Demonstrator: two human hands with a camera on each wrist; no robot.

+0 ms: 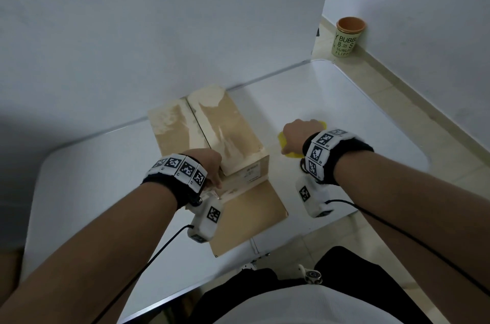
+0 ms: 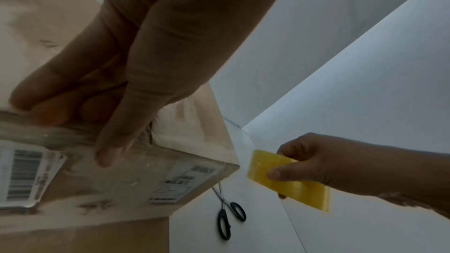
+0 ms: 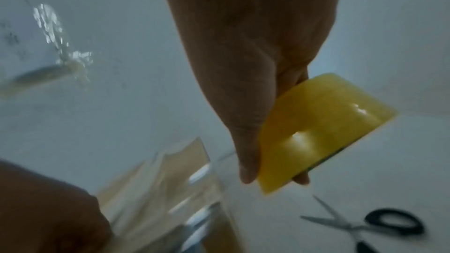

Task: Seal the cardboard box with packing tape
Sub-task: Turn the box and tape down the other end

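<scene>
A brown cardboard box (image 1: 225, 125) lies on the white table (image 1: 344, 101), its top flaps closed along a middle seam. My left hand (image 1: 214, 178) presses on the box's near top edge; in the left wrist view its fingers (image 2: 43, 99) lie flat on top and the thumb lies down the labelled front face. Right of the box, my right hand (image 1: 297, 138) grips a yellow roll of packing tape (image 2: 287, 178), thumb on its outer face. A clear strip (image 2: 243, 139) seems to run from the box corner to the roll (image 3: 316, 126).
Black-handled scissors (image 2: 228, 216) lie open on the table, near the box's front right corner. A cardboard flap (image 1: 252, 217) extends flat from the box base toward me. White panels stand behind the table. A green cup (image 1: 348, 37) stands on the floor at the far right.
</scene>
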